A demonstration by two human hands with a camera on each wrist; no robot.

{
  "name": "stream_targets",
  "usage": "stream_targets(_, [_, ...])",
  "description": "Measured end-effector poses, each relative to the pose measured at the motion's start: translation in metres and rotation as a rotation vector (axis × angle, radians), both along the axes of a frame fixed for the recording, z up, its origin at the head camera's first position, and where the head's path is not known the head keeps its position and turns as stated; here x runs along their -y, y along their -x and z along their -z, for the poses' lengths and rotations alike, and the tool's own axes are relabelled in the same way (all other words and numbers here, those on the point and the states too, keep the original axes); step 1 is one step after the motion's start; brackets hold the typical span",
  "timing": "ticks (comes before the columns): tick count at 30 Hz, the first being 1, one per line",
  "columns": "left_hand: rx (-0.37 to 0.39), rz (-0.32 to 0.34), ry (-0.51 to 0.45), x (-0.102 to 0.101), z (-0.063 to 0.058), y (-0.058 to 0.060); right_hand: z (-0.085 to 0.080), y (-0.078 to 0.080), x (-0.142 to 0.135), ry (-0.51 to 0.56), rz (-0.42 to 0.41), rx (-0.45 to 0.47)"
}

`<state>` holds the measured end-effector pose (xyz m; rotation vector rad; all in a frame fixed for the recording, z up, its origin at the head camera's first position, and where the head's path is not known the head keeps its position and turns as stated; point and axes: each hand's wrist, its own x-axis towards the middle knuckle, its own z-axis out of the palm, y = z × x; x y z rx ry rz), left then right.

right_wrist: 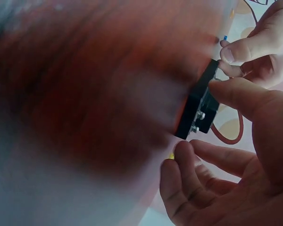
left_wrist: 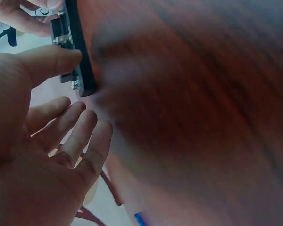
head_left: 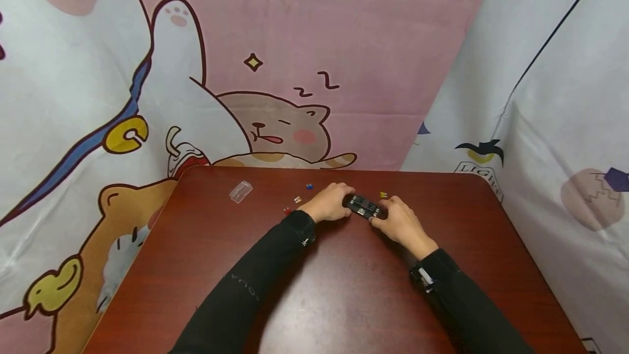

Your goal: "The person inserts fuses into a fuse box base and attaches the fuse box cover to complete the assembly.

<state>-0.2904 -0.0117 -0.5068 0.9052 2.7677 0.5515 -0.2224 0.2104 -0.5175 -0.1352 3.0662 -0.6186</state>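
Note:
A black fuse block [head_left: 365, 206] with silver screw terminals sits between both hands near the back of the table, slanting down to the right in the head view. My left hand [head_left: 326, 202] holds its left end, thumb near the front. At the other end, my right hand [head_left: 400, 223] grips it between thumb and fingers. In the left wrist view the thumb overlaps the block [left_wrist: 86, 70], the other fingers spread below its end. The right wrist view shows the right thumb across the block [right_wrist: 192, 110], with fingertips close to its lower end.
A clear plastic cover [head_left: 241, 192] lies at the back left of the brown table [head_left: 334, 299]. Small fuse-like pieces lie about: blue [head_left: 309, 186], white [head_left: 297, 200] and red [head_left: 287, 211] left of the hands, yellow [head_left: 383, 195] behind the right hand. A printed cloth [head_left: 383, 59] hangs behind.

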Motion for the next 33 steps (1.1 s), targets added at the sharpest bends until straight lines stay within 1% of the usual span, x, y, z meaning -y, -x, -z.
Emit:
stream_targets(2, [-0.006, -0.009, 0.003, -0.001, 0.004, 0.0, 0.002, 0.0, 0.001, -0.003, 0.0, 0.013])
stream_targets(4, [-0.006, -0.011, -0.002, -0.002, 0.006, 0.0, 0.004, 0.001, 0.001, -0.008, -0.001, 0.014])
stream_targets(10, [-0.01, 0.001, 0.022, -0.007, 0.001, 0.002, 0.004, 0.004, 0.002, -0.019, 0.0, -0.012])
stream_targets(13, [-0.005, -0.003, 0.046, -0.008, 0.0, 0.003, 0.003, 0.005, 0.003, -0.031, -0.008, 0.008])
stream_targets(16, [-0.004, -0.004, 0.067, -0.007, 0.003, 0.003, 0.004, 0.005, 0.004, -0.033, -0.015, 0.044])
stream_targets(19, [-0.008, 0.005, 0.063, -0.006, 0.007, 0.004, 0.004, 0.005, 0.006, -0.027, -0.015, 0.06])
stream_targets(26, [-0.054, 0.021, 0.05, -0.003, 0.011, 0.005, 0.004, 0.005, 0.006, -0.03, -0.022, 0.052])
stream_targets(33, [-0.07, 0.04, 0.065, 0.001, 0.01, 0.001, 0.005, 0.004, 0.003, -0.048, -0.044, 0.07])
